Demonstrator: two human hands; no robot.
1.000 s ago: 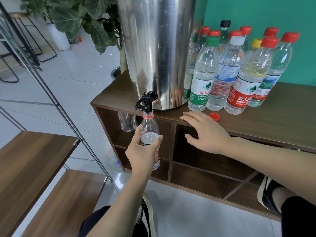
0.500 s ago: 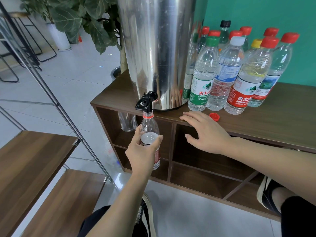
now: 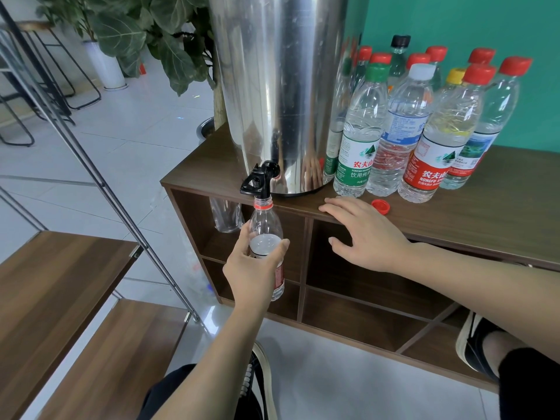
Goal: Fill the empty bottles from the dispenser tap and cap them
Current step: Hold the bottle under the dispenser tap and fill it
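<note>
A tall steel dispenser (image 3: 281, 95) stands on the wooden cabinet top (image 3: 485, 219). Its black tap (image 3: 259, 180) juts over the front edge. My left hand (image 3: 254, 268) grips an uncapped clear bottle (image 3: 265, 225) upright, its red-ringed mouth right under the tap. My right hand (image 3: 366, 234) rests flat on the cabinet's front edge, fingers spread and straight. A loose red cap (image 3: 381, 206) lies on the top just right of those fingers. Several capped bottles (image 3: 403, 131) stand beside the dispenser against the green wall.
The cabinet has open cubbies below; a clear empty bottle (image 3: 225, 215) stands in the upper left one. A slanted metal rack pole (image 3: 91, 165) and wooden shelves (image 3: 54, 283) are on the left. A leafy plant (image 3: 145, 34) stands behind the dispenser. My shoes show on the tiled floor.
</note>
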